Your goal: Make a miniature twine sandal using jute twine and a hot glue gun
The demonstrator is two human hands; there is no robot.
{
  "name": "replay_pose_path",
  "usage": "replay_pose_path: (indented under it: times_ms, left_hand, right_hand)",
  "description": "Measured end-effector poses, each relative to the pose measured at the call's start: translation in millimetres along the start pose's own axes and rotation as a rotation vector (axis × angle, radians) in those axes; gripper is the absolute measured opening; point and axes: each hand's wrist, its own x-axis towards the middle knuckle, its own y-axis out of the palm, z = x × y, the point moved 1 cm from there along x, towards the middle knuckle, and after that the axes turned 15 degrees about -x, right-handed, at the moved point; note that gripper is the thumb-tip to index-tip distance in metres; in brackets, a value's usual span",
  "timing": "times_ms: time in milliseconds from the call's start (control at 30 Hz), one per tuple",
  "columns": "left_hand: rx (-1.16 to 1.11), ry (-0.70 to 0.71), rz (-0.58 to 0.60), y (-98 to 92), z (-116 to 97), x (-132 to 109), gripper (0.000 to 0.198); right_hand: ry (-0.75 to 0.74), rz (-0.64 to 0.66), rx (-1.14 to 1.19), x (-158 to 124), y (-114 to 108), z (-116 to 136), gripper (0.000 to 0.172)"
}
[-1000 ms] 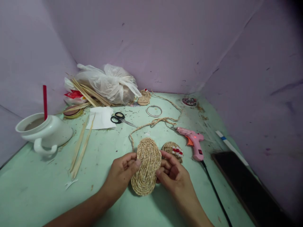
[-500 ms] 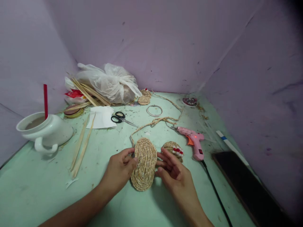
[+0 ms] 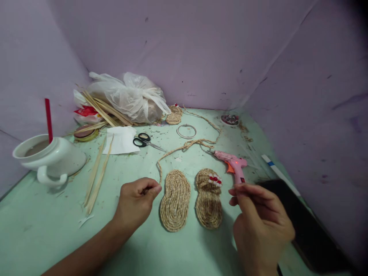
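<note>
My left hand pinches the end of a braided straw cord between thumb and fingertips. Right beside it, a coiled straw sole lies flat on the table. A small woven straw slipper, with red and white beads on its strap, lies to the right of the sole. My right hand has its thumb and fingers closed at the lower handle of a pink glue gun, covering the handle's end. The gun lies on its side with a red light on and its nozzle pointing left.
Black-handled scissors, white paper and a metal ring lie farther back. A white pot with liquid stands at left, near straw strips. A plastic bag rests by the wall; a dark phone-like slab lies right.
Both hands have left the coiled sole, which now lies on the table. My left hand has taken the cord's end, and my right hand has moved right to the glue gun's handle.
</note>
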Motion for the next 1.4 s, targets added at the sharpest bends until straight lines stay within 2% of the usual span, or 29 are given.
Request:
replay_pose_path:
  times_ms: [100,200,333,400,467,600,733,833,900,1000,1067,1100,1167,1233,1333,1400]
  left_hand:
    - [0.011,0.116,0.059,-2.8,-2.3,-3.4,0.022]
    - [0.096,0.304,0.096,-2.6,-2.6,-9.1,0.026]
    - [0.157,0.448,0.109,-0.9,-0.9,-13.2,0.029]
    - [0.176,0.490,0.112,-0.3,0.5,-13.6,0.032]
    - [0.219,0.558,0.116,0.6,2.1,-14.0,0.037]
    - [0.310,0.686,0.084,4.7,7.8,-15.6,0.044]
    - [0.310,0.547,0.175,11.2,15.8,-14.9,0.022]
    - [0.279,0.456,0.226,13.2,18.0,-13.5,0.020]
    - [0.234,0.392,0.237,12.9,16.9,-12.5,0.022]
    - [0.050,0.200,0.383,11.6,13.3,-10.4,0.025]
    - [-0.100,0.004,0.500,9.0,10.2,-7.2,0.026]
    - [-0.152,-0.105,0.523,6.8,8.7,-4.6,0.025]
    - [-0.216,-0.303,0.501,0.9,5.9,2.4,0.024]
    - [-0.308,-0.451,0.429,-5.1,4.0,9.9,0.028]
    - [-0.451,-0.524,0.288,-11.4,3.7,17.6,0.034]
    - [-0.459,-0.520,0.249,-12.7,4.3,18.6,0.035]
  right_hand:
    - [0.054,0.159,-0.052,-0.3,0.6,-1.2,0.010]
    - [0.108,0.503,-0.144,-6.0,2.4,-1.1,0.009]
    - [-0.014,1.015,-0.367,-18.9,3.2,0.5,0.014]
    - [-0.076,1.217,-0.529,-24.7,2.3,1.4,0.013]
    - [-0.103,1.299,-0.634,-27.8,1.3,3.1,0.011]
    - [-0.078,1.278,-0.624,-27.1,0.7,6.7,0.008]
    - [-0.004,1.241,-0.574,-26.6,-1.0,1.3,0.007]
    - [0.062,1.220,-0.481,-27.6,-3.0,-3.3,0.020]
    - [0.090,1.202,-0.378,-26.8,-3.4,-1.8,0.023]
    - [0.007,1.153,-0.187,-22.9,-2.7,7.6,0.020]
    - [-0.102,1.128,-0.116,-20.3,-2.2,14.3,0.020]
    - [-0.152,1.131,-0.101,-19.7,-2.0,16.6,0.022]
    - [-0.214,1.176,-0.122,-20.2,-1.3,17.9,0.027]
    - [-0.270,1.272,-0.154,-23.1,0.4,15.5,0.033]
    - [-0.365,1.397,-0.143,-28.8,4.2,9.8,0.035]
    - [-0.399,1.418,-0.116,-30.7,6.1,8.3,0.032]
